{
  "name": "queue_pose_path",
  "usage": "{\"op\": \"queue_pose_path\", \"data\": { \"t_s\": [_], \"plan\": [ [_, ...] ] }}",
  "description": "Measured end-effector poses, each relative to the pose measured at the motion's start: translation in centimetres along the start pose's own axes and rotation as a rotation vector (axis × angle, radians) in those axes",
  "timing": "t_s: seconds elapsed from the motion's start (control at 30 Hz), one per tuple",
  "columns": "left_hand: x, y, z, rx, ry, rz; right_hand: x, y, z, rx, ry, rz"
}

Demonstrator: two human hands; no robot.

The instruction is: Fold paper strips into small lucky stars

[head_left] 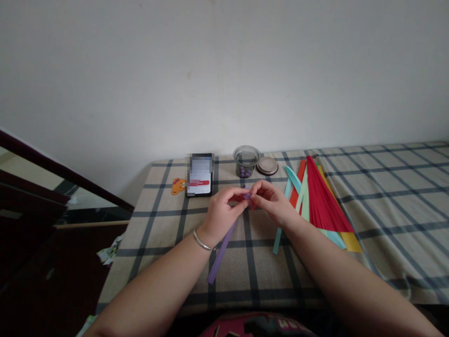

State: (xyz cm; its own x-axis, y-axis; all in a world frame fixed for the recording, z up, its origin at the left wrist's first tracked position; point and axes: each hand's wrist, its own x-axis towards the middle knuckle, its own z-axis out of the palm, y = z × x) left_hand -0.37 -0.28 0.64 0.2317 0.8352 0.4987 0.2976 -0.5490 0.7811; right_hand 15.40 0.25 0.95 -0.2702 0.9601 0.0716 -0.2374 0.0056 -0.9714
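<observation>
Above the middle of the table, my left hand (226, 208) and my right hand (268, 199) meet fingertip to fingertip. Both pinch the end of a purple paper strip (221, 255), which looks folded or looped at the fingers. Its long tail slants down and to the left beneath my left hand. A silver bangle (201, 240) circles my left wrist. Just beyond the hands stands a clear plastic cup (246, 157) with several small purple folded pieces (244, 172) at its bottom. How the strip is folded between my fingers is too small to make out.
A phone (199, 175) stands at the back left beside an orange bear figure (178, 186). Right of the cup lies a round lid (267, 165). Red paper strips (324, 201), with light blue, green, orange and yellow ones, fan out on the checked tablecloth (157, 234). A wall rises behind.
</observation>
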Motion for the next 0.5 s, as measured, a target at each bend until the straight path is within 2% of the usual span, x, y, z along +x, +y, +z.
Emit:
{"op": "queue_pose_path", "data": {
  "t_s": [0.5],
  "plan": [
    [-0.02,0.19,0.09,0.043,0.005,0.040,0.07,0.19,0.16,0.023,0.025,0.003]
  ]
}}
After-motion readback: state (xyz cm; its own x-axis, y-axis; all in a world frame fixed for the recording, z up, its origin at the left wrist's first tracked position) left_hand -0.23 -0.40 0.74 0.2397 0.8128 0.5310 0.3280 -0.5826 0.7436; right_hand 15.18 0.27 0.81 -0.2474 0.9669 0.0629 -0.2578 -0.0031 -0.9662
